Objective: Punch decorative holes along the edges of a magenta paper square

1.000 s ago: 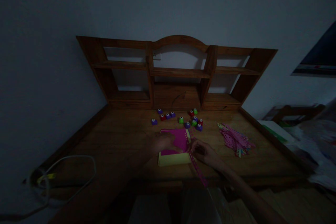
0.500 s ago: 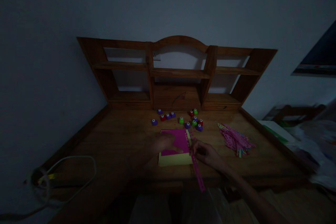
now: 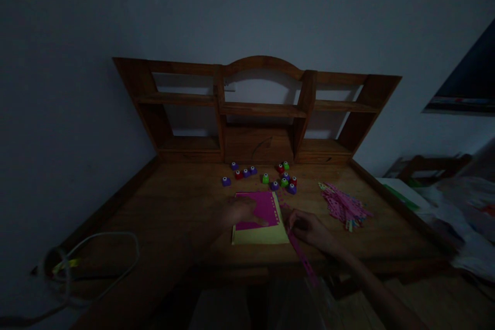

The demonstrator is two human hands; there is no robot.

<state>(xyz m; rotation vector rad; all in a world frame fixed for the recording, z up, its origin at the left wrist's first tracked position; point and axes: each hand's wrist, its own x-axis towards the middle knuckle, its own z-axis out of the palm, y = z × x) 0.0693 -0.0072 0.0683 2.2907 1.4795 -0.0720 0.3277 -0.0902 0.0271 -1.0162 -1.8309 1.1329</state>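
On the desk (image 3: pixel 174 201), the pink sheet (image 3: pixel 266 202) is pressed by the flat, spread left hand (image 3: pixel 242 211); a pink strip (image 3: pixel 303 259) is pinched by the curled right hand (image 3: pixel 312 231). The plastic bag's (image 3: pixel 458 209) contents are unclear.

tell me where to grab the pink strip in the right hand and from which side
Probably best by the free lower end of the pink strip, pinched on its flat faces, coming from the person's side of the desk: the right hand holds the upper end, and the long, narrow strip slants toward the desk's front edge.
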